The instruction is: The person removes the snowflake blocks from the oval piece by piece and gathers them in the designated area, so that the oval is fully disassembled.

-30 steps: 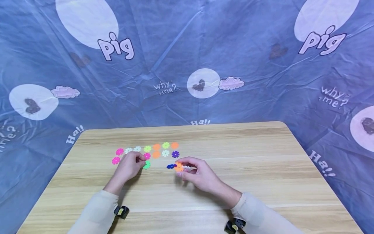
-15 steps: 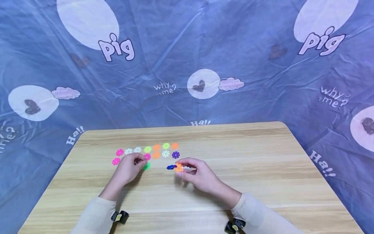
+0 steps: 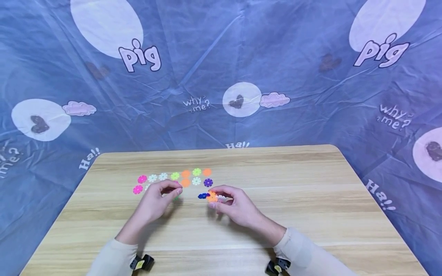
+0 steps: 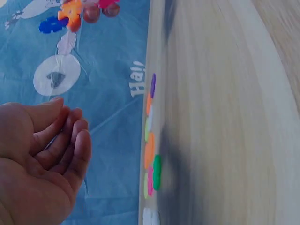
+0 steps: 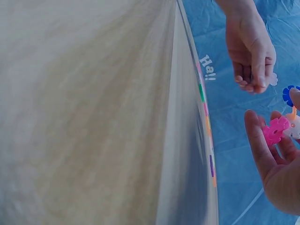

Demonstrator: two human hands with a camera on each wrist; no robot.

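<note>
My right hand (image 3: 238,207) holds a cluster of joined snowflake discs above the table, thumb and fingers around it. Its orange disc (image 3: 212,196) faces the head camera, a blue disc (image 3: 202,196) juts left, and pink (image 5: 276,130) and white (image 5: 293,126) discs show in the right wrist view. To the left, my left hand (image 3: 157,201) hovers over the table with loosely bent fingers. No piece is visible in it in the left wrist view. Beneath it lies a green disc (image 4: 157,172), mostly hidden by that hand in the head view, beside a pink disc (image 4: 150,182).
Loose discs lie in rough rows on the wooden table (image 3: 293,184), among them orange (image 3: 206,172), purple (image 3: 208,182), white (image 3: 196,181) and pink (image 3: 137,189) ones. A blue printed cloth (image 3: 207,126) hangs behind the table.
My left hand has risen from beside the green disc and shifted slightly right, covering more of the green and pink discs. The right hand and its cluster have stayed nearly still.
</note>
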